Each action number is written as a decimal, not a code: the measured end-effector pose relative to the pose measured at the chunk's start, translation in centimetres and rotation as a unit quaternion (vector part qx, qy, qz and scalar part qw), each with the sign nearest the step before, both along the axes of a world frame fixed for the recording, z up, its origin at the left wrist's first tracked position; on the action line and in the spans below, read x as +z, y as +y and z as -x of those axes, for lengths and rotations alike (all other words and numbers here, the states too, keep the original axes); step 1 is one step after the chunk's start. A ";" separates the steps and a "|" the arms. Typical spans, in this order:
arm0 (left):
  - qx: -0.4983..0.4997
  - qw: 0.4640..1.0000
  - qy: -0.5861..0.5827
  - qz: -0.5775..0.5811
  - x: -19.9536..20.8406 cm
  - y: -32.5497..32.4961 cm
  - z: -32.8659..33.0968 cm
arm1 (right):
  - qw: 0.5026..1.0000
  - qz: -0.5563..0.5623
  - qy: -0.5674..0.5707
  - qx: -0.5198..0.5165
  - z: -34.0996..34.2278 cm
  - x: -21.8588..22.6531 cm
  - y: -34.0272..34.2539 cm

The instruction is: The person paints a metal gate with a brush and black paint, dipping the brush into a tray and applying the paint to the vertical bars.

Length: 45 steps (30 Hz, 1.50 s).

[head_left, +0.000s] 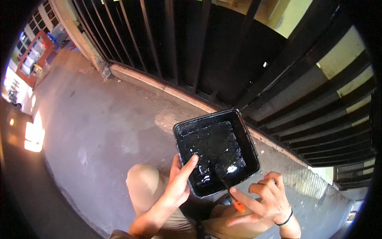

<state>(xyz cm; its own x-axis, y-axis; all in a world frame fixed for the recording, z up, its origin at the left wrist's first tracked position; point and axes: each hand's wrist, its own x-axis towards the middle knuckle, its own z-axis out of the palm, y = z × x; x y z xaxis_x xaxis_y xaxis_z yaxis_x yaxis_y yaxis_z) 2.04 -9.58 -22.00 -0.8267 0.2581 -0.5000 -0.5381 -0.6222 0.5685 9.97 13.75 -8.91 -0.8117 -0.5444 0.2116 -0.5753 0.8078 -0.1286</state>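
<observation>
A square black tray (217, 149) holds glossy, wet black paint (207, 147) and tilts above my knees. My left hand (181, 179) grips its left side, with the thumb over the rim and the fingers hidden underneath. A slim brush-like tool (238, 204) with a dark shaft and orange handle end leans over the tray's near rim. Its working end is lost in the black paint. Beside that handle is my right hand (262, 199), index fingertip against the shaft, thumb apart below it and the other fingers loosely bent. A dark band circles my right wrist.
A black metal barred gate (191, 51) rises just beyond the tray, on a low concrete curb (159, 85). Grey concrete floor (95, 123) stretches to the left. My bent knee (143, 179) is under my left forearm. A reddish-brown frame (30, 59) stands among clutter far left.
</observation>
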 end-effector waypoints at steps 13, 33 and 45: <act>-0.045 0.997 0.031 -0.053 -1.5 3.8 -2.4 | 0.987 0.072 -0.025 -0.142 0.2 -0.1 -1.4; 0.010 0.998 0.063 -0.011 -1.0 2.1 0.1 | 0.953 0.156 0.046 -0.254 5.7 -0.2 -2.3; 0.072 0.989 0.125 -0.018 -0.6 4.4 0.0 | 0.960 0.157 0.100 -0.210 4.4 -0.6 3.0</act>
<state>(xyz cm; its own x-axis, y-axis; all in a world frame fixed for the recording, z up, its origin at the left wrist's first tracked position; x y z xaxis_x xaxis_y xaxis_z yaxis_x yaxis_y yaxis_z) 2.04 -5.21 -22.60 -0.9529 0.1428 -0.2677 -0.2878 -0.7046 0.6486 5.52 16.71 -9.48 -0.8714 -0.0609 0.4868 -0.2452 0.9135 -0.3247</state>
